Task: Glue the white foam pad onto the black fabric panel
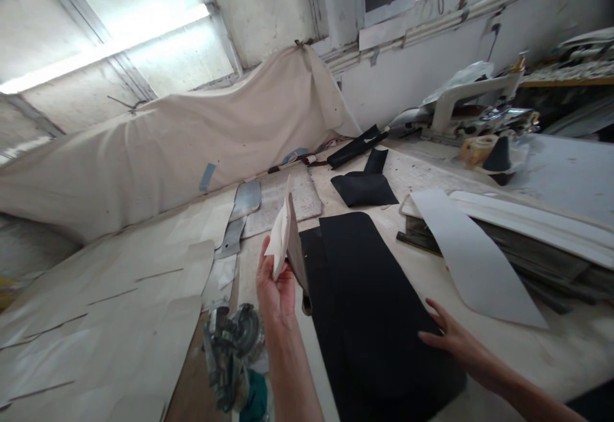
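Near the middle of the head view, my left hand [278,284] is closed around a folded piece of pale material [283,233] with a greyish-brown side, held upright. Large black sheets [374,300] lie overlapping on the light table [518,351], just right of that hand. My right hand [441,332] rests at the right edge of the black sheets, thumb and forefinger spread apart, with nothing visibly gripped. Its other fingers are hard to make out.
A spray gun [230,339] stands left of my left forearm. Pale sheets [115,294] cover the left side. Smaller black pieces [364,188] lie ahead. A white curved strip [474,256] rests on stacked boards at right, before a sewing machine [470,105].
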`<state>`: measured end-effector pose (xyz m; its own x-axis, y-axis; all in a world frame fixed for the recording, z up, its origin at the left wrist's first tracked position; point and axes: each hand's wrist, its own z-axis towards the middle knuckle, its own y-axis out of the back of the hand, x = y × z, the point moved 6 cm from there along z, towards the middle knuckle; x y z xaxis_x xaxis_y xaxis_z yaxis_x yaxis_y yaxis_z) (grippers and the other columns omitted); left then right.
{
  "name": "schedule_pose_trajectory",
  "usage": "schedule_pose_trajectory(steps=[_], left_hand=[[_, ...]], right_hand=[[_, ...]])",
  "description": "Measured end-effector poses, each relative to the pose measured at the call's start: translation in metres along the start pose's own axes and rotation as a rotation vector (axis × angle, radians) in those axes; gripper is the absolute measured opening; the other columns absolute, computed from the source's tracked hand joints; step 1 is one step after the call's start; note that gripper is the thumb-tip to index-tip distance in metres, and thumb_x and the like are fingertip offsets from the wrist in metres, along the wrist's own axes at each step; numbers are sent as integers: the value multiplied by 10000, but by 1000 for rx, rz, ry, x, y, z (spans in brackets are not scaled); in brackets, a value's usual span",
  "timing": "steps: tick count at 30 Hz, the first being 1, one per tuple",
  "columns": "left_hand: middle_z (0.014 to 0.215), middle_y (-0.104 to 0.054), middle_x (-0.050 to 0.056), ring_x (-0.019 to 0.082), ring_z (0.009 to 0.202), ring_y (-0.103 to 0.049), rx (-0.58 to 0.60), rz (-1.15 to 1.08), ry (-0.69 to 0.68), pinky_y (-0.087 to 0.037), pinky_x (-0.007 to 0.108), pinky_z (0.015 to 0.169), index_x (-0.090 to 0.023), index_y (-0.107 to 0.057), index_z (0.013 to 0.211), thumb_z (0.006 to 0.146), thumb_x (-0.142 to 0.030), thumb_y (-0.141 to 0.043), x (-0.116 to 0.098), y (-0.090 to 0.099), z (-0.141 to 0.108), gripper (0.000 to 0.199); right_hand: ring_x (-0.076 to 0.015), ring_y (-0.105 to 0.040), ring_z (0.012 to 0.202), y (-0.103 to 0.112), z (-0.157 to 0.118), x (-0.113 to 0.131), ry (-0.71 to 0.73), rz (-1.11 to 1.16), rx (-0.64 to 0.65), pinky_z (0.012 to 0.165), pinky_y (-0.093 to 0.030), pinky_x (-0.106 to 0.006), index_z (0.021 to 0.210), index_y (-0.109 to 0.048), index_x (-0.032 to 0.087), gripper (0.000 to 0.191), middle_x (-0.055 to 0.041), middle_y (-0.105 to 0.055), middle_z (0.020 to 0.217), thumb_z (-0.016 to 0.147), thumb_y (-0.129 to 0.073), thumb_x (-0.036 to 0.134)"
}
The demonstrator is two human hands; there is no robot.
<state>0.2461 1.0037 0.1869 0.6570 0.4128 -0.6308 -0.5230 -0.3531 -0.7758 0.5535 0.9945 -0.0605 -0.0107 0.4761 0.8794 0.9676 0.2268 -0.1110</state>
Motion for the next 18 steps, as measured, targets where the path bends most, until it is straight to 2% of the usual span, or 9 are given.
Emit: schedule_pose_trajectory(steps=[3,6,8,11,14,18], left_hand=[[570,-574,-27,10,439,-477,13,4,0,-377,71,413,-117,-627,949,682,-11,-510,4,-4,-2,311],[626,-616,-6,18,471,-513,13,30,0,-389,74,422,-117,-626,969,665,-14,-530,6,-9,-5,335],[729,-659,27,36,532,-558,2,62,2,-417,85,445,-124,-627,983,654,-32,-553,8,-9,-6,349],[847,-679,54,70,627,-606,-1,98,3,-460,107,489,-140,-636,978,639,-60,-587,9,-9,-7,352],[870,-681,54,95,685,-627,-19,140,5,-484,128,528,-155,-645,961,627,-74,-607,12,-8,-6,346],[994,-661,63,101,745,-626,-37,192,10,-487,136,554,-171,-640,983,631,-89,-623,18,-9,-6,362]], right_hand=[[-266,-289,1281,-7,-2,13,129,-77,34,1010,-373,-363,1423,-180,233,928,-67,-276,1432,620,-623,372],[-236,-168,1328,6,2,11,130,-189,110,1072,-262,-376,1412,-234,210,860,-38,-211,1456,625,-566,302],[-242,-182,1325,22,7,0,131,-286,140,1097,-189,-397,1413,-234,184,878,-50,-209,1454,598,-548,266],[-222,-194,1323,40,15,-15,236,-400,158,1120,-87,-359,1396,-291,191,865,-36,-255,1437,564,-528,219],[-214,-200,1320,45,23,-25,255,-409,111,1120,-90,-351,1392,-297,225,877,-14,-281,1426,540,-508,222],[-213,-186,1326,44,23,-23,298,-436,33,1120,-58,-354,1393,-273,167,882,-43,-270,1431,543,-487,257]])
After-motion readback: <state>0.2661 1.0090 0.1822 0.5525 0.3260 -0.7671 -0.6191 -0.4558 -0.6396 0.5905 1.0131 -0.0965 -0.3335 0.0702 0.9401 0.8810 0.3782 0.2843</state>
